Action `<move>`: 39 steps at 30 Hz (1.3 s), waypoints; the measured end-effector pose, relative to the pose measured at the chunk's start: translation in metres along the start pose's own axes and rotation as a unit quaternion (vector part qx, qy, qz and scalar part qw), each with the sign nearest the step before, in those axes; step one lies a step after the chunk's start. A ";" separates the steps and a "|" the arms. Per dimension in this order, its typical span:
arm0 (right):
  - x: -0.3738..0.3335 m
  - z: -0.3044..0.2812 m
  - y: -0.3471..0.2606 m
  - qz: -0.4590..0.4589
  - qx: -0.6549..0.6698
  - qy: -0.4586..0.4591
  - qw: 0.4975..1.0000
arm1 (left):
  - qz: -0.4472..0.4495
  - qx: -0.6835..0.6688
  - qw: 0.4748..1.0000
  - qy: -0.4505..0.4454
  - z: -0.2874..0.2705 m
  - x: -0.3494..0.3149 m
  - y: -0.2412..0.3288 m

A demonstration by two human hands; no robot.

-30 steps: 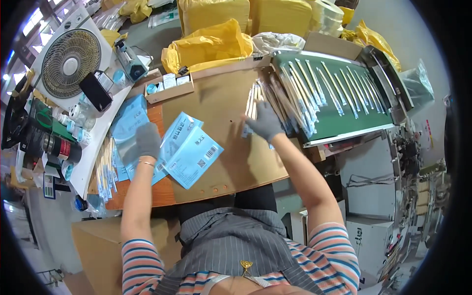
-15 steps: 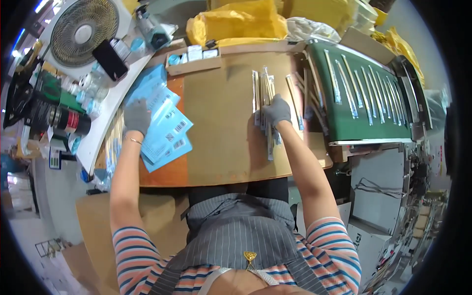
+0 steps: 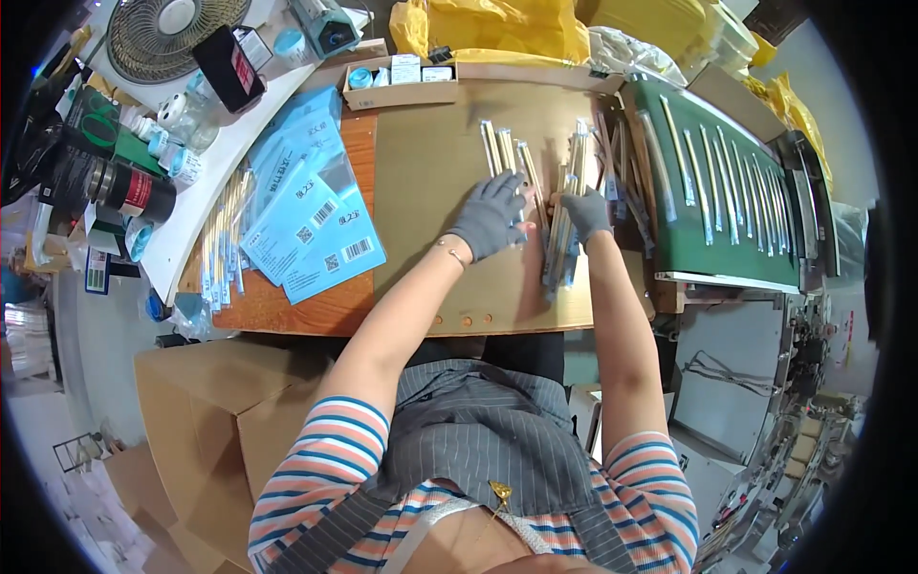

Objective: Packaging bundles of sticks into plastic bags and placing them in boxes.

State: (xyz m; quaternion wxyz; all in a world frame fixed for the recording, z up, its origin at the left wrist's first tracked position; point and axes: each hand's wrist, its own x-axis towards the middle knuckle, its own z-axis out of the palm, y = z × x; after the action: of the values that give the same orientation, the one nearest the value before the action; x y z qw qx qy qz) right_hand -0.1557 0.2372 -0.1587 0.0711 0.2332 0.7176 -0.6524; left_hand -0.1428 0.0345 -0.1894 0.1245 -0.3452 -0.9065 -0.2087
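Observation:
My gloved right hand point(image 3: 583, 212) is closed round a bundle of wrapped chopsticks point(image 3: 561, 251), pale sticks in clear sleeves with bluish lower ends. Beside it, my gloved left hand point(image 3: 486, 218) reaches across to a smaller group of wrapped chopsticks point(image 3: 495, 148) that leans a little to the left. Its fingers and thumb bend round their lower part, which the glove hides. A loose wrapped chopstick pack point(image 3: 533, 174) lies between the two groups. Bare fingertips show at the left glove.
Blue printed packets point(image 3: 316, 230) overlap at the left, beside more wrapped sticks point(image 3: 227, 239). A green board point(image 3: 712, 182) with a row of wrapped sticks stands at the right. A small carton point(image 3: 402, 91) sits at the back; a fan point(image 3: 172, 33) and bottles crowd the far left.
My left hand has left the blue packets and crossed right to the chopsticks. The bundle in my right hand has moved right, apart from the other group. The view has shifted slightly.

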 end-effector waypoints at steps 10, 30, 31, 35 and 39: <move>-0.016 0.057 0.019 -0.020 0.016 -0.143 0.989 | -0.029 -0.077 0.997 -0.007 -0.020 -0.060 -0.010; -0.049 0.111 0.017 0.040 -0.018 -0.192 0.980 | -0.132 0.078 0.987 0.043 -0.071 -0.150 -0.044; -0.052 0.111 0.015 0.038 -0.019 -0.195 0.980 | -0.134 0.080 0.987 0.045 -0.071 -0.158 -0.047; -0.055 0.112 0.013 0.045 0.023 -0.205 0.978 | -0.137 0.067 0.987 0.048 -0.063 -0.167 -0.047; -0.053 0.108 0.007 0.072 0.084 -0.191 0.975 | -0.200 0.028 0.977 0.073 -0.052 -0.137 -0.010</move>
State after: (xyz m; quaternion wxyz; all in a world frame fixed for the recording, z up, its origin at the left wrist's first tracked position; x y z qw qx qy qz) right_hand -0.1275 0.1196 -0.1582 0.2334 0.1607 0.6147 -0.7361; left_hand -0.0447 -0.0753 -0.1971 0.1552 -0.1375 -0.9512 -0.2286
